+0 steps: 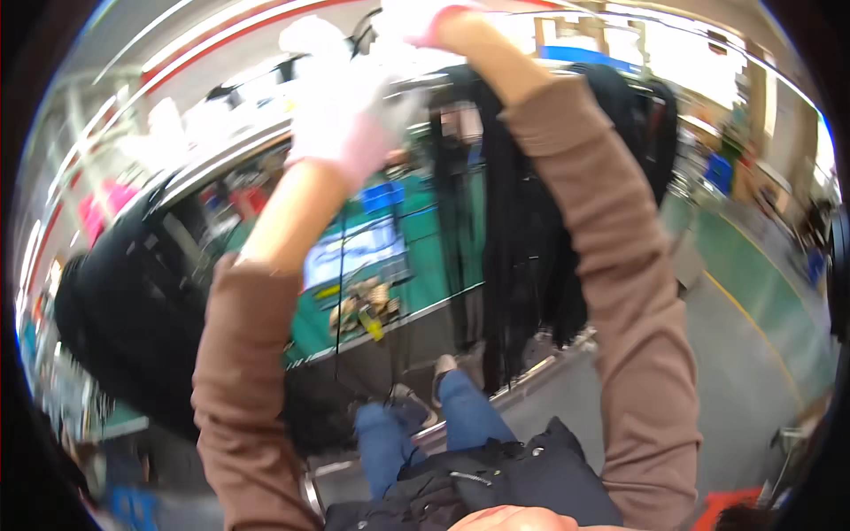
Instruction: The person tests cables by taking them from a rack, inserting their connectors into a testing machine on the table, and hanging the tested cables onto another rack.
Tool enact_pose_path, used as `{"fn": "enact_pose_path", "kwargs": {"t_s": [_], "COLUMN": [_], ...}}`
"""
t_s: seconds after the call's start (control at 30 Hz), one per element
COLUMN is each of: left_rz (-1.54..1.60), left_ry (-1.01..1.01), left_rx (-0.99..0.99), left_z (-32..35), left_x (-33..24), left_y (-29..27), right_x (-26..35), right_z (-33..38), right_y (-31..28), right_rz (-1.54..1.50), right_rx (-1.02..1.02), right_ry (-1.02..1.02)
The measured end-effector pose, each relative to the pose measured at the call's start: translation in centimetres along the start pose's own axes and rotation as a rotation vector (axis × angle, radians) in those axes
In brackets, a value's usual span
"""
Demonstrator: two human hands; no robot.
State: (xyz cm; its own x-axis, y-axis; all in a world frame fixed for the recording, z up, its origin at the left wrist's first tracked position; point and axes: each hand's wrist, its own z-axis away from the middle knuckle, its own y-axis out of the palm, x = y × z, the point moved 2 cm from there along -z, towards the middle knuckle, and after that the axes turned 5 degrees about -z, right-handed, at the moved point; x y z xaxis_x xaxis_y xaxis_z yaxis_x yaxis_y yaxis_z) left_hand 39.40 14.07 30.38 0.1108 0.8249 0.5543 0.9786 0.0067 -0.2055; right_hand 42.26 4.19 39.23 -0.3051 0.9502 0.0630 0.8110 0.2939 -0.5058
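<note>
- Black garments hang in a bunch from a point high in the view, just right of centre; the lower ends trail as dark strips down towards the metal edge of the bench. Their upper end meets the right hand.
- A second black garment, bulky with pale fittings, fills the left of the view beside the left forearm. Whether it hangs or lies on something cannot be told.
- Left hand: raised overhead in a white glove with a pink cuff. The picture is blurred and overexposed here; whether the hand is wide, narrow or holding anything cannot be told. A thin dark cord drops from the area below this hand to the bench edge.
- Bench: green top with a metal rim, seen between the two forearms. On it lie a pale flat sheet, a blue bin and a small heap of tan and yellow items, too blurred to identify.
- Right hand: raised overhead, pink at the top edge of the view, at the head of the hanging garments. Its grip is washed out; whether it is closed on them cannot be told.
- Both sleeves are brown. Blue trousers and shoes show low at centre, with a dark jacket below.
- Right: grey floor with a yellow line.
</note>
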Motion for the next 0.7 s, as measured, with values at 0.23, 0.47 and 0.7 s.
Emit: {"fn": "enact_pose_path", "kwargs": {"t_s": [0.23, 0.47, 0.7], "left_rz": [-0.069, -0.099, -0.141], "left_ry": [-0.311, -0.264, -0.384], "left_rx": [0.365, 0.188, 0.264], "left_z": [-1.1, 0.0, 1.0], "left_x": [-0.1, 0.1, 0.7], "left_y": [-2.2, -1.5, -2.3], "right_x": [-19.3, -43.8, -43.2], "right_z": [-6.6, -7.8, -0.3], "right_y": [2.1, 5.0, 6.1], "right_rz": [-0.089, 0.054, -0.092], "right_rx": [0.288, -0.103, -0.312], "right_ry": [0.074, 0.6, 0.401]}}
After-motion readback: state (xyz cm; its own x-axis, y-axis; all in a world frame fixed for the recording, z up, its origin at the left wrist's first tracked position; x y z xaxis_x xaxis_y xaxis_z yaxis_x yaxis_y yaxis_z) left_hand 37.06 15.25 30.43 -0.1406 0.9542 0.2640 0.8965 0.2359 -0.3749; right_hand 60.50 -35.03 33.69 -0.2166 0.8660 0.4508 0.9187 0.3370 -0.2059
